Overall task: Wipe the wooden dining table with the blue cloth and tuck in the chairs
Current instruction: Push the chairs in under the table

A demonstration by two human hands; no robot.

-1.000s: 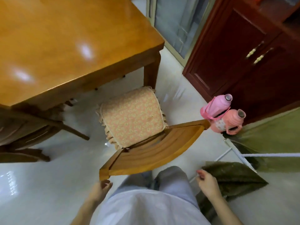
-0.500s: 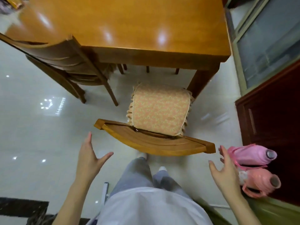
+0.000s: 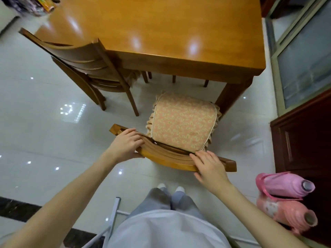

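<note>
Gripping one chair (image 3: 168,158), two hands (image 3: 125,147) (image 3: 209,169).

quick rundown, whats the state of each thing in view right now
cushioned chair, pulled out from the table, not tucked in
second chair, pushed in at the table's side
left hand, grips the cushioned chair's top rail
right hand, grips the same rail
wooden table, glossy, light spots on top
two flasks, standing on the floor
cabinet door, closed

White floor (image 3: 44,140), wooden table (image 3: 161,33), cushioned chair (image 3: 182,122), pink flasks (image 3: 284,188)
</note>
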